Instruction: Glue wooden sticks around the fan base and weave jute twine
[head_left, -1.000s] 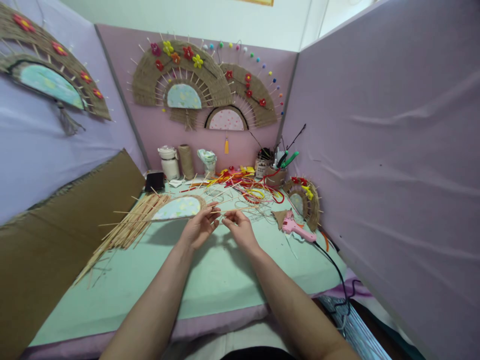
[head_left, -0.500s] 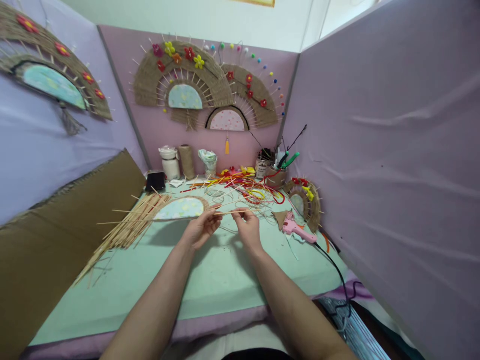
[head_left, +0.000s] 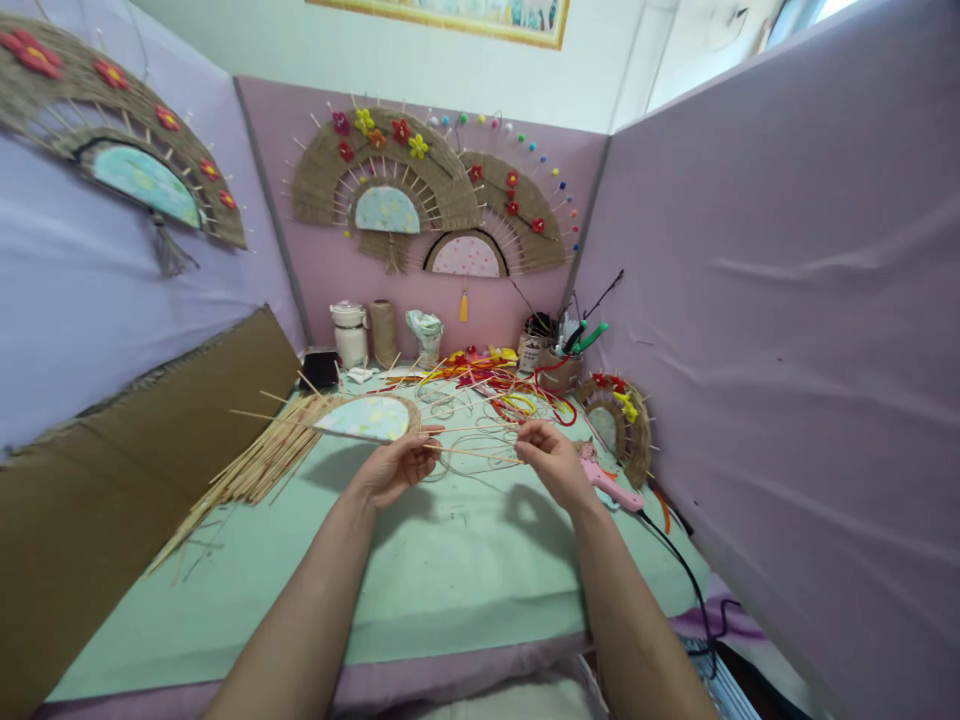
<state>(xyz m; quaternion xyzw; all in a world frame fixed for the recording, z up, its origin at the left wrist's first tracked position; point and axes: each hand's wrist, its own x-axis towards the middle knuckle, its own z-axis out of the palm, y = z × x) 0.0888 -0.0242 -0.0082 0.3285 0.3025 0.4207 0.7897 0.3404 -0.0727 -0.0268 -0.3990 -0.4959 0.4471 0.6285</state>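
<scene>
Far left: a cardboard sheet (head_left: 142,440) leaned against the left wall, under a wall fan (head_left: 127,150) with red flowers. Next to it, a bundle of sticks (head_left: 255,465) lay fanned out on the green table (head_left: 450,580), its upper end running under a half-built fan (head_left: 365,418) with a pale blue paper half-disc.

Left hand (head_left: 394,468) was raised over the table just below the half-built fan, palm turned up, fingers curled, thumb and fingertips pinched narrow on the left end of a thin stick (head_left: 471,452). The stick ran nearly level, tilted slightly down to the right, above the table and not touching it. Right hand (head_left: 551,462) pinched the stick's right end between thumb and forefinger, other fingers folded loosely. The hands were apart, the stick spanning the gap between them.

Behind the stick, thin wire loops (head_left: 469,440) and red and yellow strips (head_left: 510,390) lay tangled on the table. At the back wall: a white jar (head_left: 349,335), a twine roll (head_left: 385,333), a cup of tools (head_left: 559,365). Two more fans (head_left: 420,190) hung above them.

Right of the right hand: a pink glue gun (head_left: 609,485) lying on the table, its black cord (head_left: 686,570) trailing off the edge; just behind it, a small fan (head_left: 619,420) propped against the right wall.
</scene>
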